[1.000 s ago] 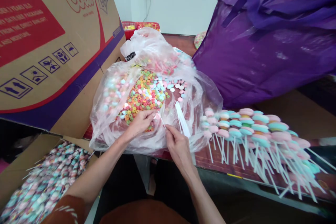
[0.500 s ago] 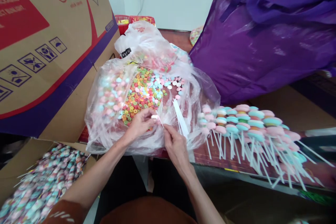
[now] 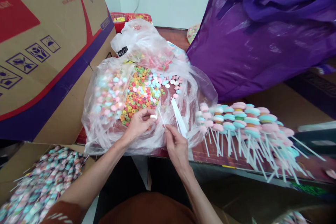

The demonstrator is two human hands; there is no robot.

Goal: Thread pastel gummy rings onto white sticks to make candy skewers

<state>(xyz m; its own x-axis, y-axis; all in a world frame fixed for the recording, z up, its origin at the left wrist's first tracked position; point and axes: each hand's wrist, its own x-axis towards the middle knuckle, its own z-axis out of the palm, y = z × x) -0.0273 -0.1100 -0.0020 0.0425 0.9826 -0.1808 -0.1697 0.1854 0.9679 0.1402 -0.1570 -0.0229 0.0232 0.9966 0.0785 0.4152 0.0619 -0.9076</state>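
Pinched in the fingers of my left hand (image 3: 141,123) is a small white candy (image 3: 153,116). My right hand (image 3: 176,143) grips a thin white stick (image 3: 161,117) near its lower end; the stick points up and left, its tip apart from the candy. Both hands are over a clear plastic bag (image 3: 123,143) spread on the table. Beyond them lie ring-shaped candies (image 3: 138,98) in green, yellow, orange and red. Pink, blue and white round candies (image 3: 157,85) lie beside the rings. Just above my right hand rests a bundle of white sticks (image 3: 178,116).
Finished-looking candy skewers (image 3: 244,119) with white sticks lie in a row at the right. A purple bag (image 3: 257,42) stands behind them. A large cardboard box (image 3: 63,77) rises at the left, with many candy skewers (image 3: 44,182) in a box below. A red basket (image 3: 119,26) stands at the back.
The stick and the candy, close together before, are now apart, with the stick more upright. The view has shifted slightly, while both hands stay in nearly the same place.
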